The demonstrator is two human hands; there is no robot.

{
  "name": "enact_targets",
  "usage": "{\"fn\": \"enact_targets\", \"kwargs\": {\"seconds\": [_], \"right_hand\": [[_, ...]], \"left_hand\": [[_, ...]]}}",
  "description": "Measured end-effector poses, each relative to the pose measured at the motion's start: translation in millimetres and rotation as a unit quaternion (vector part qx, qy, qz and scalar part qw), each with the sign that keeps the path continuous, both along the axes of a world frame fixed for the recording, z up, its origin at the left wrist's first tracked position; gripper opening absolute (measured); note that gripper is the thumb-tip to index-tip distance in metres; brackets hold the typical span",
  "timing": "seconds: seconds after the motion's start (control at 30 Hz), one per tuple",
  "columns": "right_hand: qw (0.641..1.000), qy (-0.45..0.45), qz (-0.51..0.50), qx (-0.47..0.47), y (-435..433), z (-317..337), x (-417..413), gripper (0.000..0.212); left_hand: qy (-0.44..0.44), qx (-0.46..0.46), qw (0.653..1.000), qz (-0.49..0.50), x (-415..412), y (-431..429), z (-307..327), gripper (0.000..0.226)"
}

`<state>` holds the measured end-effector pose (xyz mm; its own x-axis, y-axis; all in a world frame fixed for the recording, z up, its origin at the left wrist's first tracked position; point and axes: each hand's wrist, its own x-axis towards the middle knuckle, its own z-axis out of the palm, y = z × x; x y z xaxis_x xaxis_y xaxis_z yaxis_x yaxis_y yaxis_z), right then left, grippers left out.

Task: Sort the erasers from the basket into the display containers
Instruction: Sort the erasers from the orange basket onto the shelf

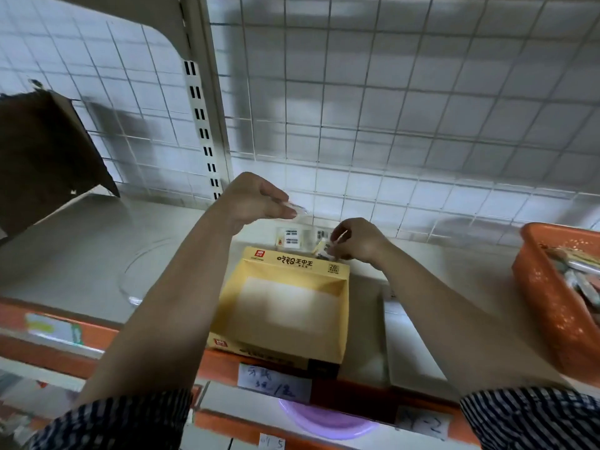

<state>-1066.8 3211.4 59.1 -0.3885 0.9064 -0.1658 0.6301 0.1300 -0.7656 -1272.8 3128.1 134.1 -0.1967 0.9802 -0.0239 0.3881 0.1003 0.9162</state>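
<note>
A yellow cardboard display box (342,319) stands open and empty at the shelf's front edge. Behind it lie white wrapped erasers (291,237) in a clear container by the back grid. My left hand (256,203) hovers above them and pinches something thin and clear, blurred. My right hand (354,240) is behind the box's far right corner, its fingers curled round a small yellowish eraser (319,246). The orange basket (548,306) sits at the right edge with several wrapped items inside.
A white wire grid (389,125) backs the shelf. A brown cardboard flap (48,157) hangs at the left. A clear round lid (136,280) lies on the shelf left of the box. A white tray (406,352) lies right of the box. A purple bowl (324,420) sits below.
</note>
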Motion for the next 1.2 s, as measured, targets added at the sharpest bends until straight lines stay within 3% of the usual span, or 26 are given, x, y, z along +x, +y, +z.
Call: {"fn": "enact_targets", "kwargs": {"seconds": [0.1, 0.33, 0.5, 0.8, 1.03, 1.2], "right_hand": [[1.000, -0.005, -0.020, 0.010, -2.1, -2.9, 0.4, 0.011], [0.995, -0.020, -0.074, 0.062, -14.6, 5.1, 32.4, 0.010], [0.993, -0.010, -0.093, 0.068, -23.5, 15.4, 51.5, 0.010], [0.991, 0.011, -0.114, 0.074, -33.8, 18.3, 70.9, 0.010], [0.970, 0.022, -0.160, 0.184, -35.8, 44.7, 116.9, 0.011], [0.949, 0.009, -0.185, 0.256, -40.0, 69.2, 187.9, 0.012]], "left_hand": [[-0.032, -0.039, 0.999, -0.007, -1.4, 20.1, -8.8, 0.028], [0.257, -0.082, 0.963, 0.013, 10.9, 54.2, -39.3, 0.046], [0.328, -0.099, 0.939, 0.011, 13.5, 68.4, -64.8, 0.047], [0.336, -0.064, 0.940, 0.009, 26.9, 61.6, -67.5, 0.045], [0.274, 0.127, 0.953, -0.010, 97.2, 61.5, -21.5, 0.034], [0.226, 0.229, 0.945, -0.064, 181.9, 58.2, -8.5, 0.023]]}}
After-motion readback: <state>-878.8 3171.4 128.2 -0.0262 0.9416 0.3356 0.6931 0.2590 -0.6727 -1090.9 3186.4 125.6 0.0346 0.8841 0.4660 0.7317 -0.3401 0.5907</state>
